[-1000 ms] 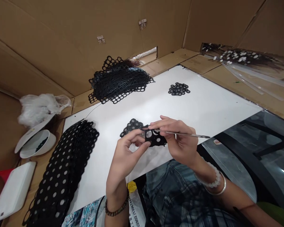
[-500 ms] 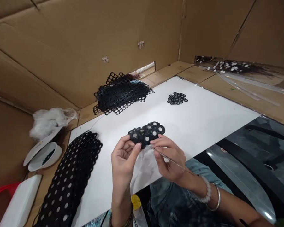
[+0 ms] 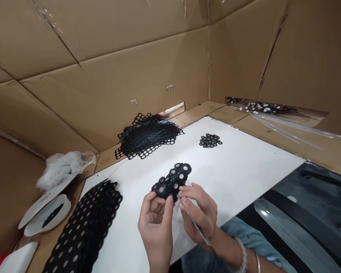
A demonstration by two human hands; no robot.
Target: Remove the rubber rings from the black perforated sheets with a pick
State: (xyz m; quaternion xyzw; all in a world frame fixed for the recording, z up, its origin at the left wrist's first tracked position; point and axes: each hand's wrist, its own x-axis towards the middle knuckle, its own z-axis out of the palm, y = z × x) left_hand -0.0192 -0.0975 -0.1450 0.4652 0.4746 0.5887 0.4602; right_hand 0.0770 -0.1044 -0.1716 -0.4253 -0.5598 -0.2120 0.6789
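Left hand (image 3: 156,222) pinches piece (image 3: 168,183) over board (image 3: 238,163), probably steadying it; right hand (image 3: 199,214), close beside, grips tool (image 3: 197,226), fingertips at piece's edge, likely for control

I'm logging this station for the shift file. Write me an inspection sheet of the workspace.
Surface: white board, dark specks near its far corner.
Job's things: black ringed piece with pale discs, held above the board; thin rod.
Clutter: small ring heap, black mesh pile, dotted black stack, white bowl with dark bits, plastic bag.
Left grip: pinches the piece's lower left edge.
Right grip: holds the rod, tip near the piece's lower edge; contact unclear.
Cables: nothing seen; one thin dark strand between stack and mesh.
Surroundings: cardboard walls; white-tipped stems and clear strips at right.
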